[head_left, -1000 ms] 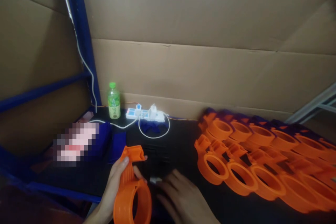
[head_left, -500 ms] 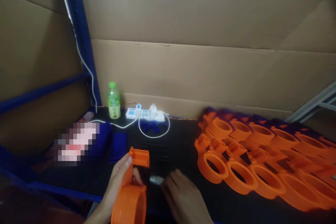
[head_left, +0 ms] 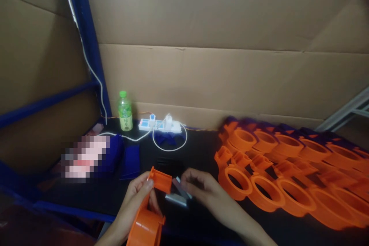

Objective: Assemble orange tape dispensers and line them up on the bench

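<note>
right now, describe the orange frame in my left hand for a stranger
Find the black tabletop, then the big cluster of orange ringed frames on its right. Left of that, the held orange frame sits in the left hand's grip. Unlike its lookalikes, it's outside the cluster, in a hand.

Holder [head_left: 145, 226] orange, strips [head_left: 176, 200] silver, tabletop [head_left: 198, 153] black; by its far edge, bottle [head_left: 125, 112] green, power strip [head_left: 174, 127] white and blue.

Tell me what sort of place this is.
Probably a small workshop or warehouse workbench: matching orange parts lie in rows, the left hand holds another orange part, and a blue metal frame and cardboard panels border the bench.
</note>
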Tool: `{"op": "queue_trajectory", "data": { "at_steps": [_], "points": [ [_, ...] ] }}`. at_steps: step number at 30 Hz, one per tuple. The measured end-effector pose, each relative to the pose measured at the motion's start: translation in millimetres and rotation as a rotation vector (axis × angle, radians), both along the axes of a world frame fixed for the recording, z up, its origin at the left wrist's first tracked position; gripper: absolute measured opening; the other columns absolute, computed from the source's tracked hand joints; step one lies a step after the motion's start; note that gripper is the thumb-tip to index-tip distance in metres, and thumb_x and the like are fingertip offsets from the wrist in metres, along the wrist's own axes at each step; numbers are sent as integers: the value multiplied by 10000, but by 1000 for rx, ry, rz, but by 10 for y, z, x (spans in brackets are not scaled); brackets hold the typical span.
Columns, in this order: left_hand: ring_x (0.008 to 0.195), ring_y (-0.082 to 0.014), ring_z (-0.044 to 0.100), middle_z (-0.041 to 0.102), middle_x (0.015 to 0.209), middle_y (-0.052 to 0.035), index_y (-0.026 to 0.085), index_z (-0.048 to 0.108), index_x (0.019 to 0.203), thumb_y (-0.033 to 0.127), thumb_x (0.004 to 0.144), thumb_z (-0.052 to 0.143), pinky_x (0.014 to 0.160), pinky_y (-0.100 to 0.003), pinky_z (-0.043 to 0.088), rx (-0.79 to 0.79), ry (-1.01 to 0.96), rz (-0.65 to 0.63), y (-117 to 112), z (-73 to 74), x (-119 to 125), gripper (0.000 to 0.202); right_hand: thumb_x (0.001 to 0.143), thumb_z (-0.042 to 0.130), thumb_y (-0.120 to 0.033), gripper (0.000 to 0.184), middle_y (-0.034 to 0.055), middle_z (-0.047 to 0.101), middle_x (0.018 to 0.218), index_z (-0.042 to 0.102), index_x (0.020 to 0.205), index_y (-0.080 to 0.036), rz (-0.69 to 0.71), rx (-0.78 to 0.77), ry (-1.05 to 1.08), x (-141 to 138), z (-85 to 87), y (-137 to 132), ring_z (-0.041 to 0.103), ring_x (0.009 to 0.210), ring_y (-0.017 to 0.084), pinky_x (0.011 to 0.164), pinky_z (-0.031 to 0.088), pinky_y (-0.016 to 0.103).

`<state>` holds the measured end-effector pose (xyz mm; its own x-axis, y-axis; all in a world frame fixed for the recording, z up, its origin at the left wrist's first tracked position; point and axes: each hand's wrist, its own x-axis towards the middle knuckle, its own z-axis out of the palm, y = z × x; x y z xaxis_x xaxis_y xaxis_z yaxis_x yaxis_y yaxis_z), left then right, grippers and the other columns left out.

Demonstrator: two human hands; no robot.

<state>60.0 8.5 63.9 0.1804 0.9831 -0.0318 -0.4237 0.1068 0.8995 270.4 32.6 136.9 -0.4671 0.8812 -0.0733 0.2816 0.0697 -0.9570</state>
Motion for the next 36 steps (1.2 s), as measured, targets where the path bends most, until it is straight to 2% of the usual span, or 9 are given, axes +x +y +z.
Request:
{"op": "queue_trajectory", "data": {
  "at_steps": [6, 14, 20, 25, 28, 31, 36],
  "points": [
    [419, -120, 588, 675, 504, -15, 130, 631, 1136, 418, 904, 574, 465, -198, 393, 31, 43, -13, -21, 18, -6, 374, 910, 556, -472, 334, -19, 499, 720, 580, 807, -156, 35, -19, -40, -7, -3, 65, 411, 651, 100, 612, 342, 209],
    [373, -110, 550, 659, 460, -12, 115, 654, 1109, 432, 890, 597, 409, -180, 340, 73, 147, -54, 15, -124, -2, 390, 894, 580, -298, 160, -10, 598, 783, 628, 840, -156, 158, 73, -288, 32, 158, 192, 499, 747, 119, 684, 385, 222],
    [361, -116, 557, 644, 450, 3, 116, 659, 1112, 449, 890, 591, 411, -191, 378, 67, 171, -57, 43, -139, -17, 406, 849, 599, -236, 102, -9, 618, 750, 644, 814, -151, 193, 137, -380, -100, 151, 323, 524, 709, 113, 637, 393, 208],
    [349, -103, 536, 630, 434, 12, 117, 680, 1070, 440, 873, 617, 401, -179, 363, 70, 204, -57, 42, -129, -5, 383, 824, 590, -200, 82, 0, 635, 741, 652, 840, -148, 221, 148, -360, -223, 86, 422, 549, 687, 114, 612, 399, 201],
    [348, -107, 549, 637, 459, 16, 121, 692, 1038, 424, 859, 640, 395, -180, 364, 83, 201, -64, 41, -162, -3, 356, 795, 575, -143, 93, -13, 617, 713, 652, 846, -147, 271, 161, -314, -298, 55, 461, 526, 645, 95, 589, 390, 185],
    [359, -127, 571, 642, 458, 9, 119, 697, 1020, 413, 863, 635, 406, -196, 380, 89, 198, -80, 50, -184, -3, 339, 787, 588, -149, 69, -24, 596, 696, 649, 818, -146, 300, 179, -289, -363, 23, 496, 496, 626, 83, 581, 386, 176],
    [371, -118, 534, 600, 418, 26, 125, 691, 1024, 410, 875, 621, 466, -213, 420, 60, 142, -21, 21, -53, 26, 329, 848, 584, -234, 123, -14, 599, 714, 657, 850, -135, 329, 206, -247, -409, 13, 580, 487, 625, 82, 583, 389, 176]
  ]
}}
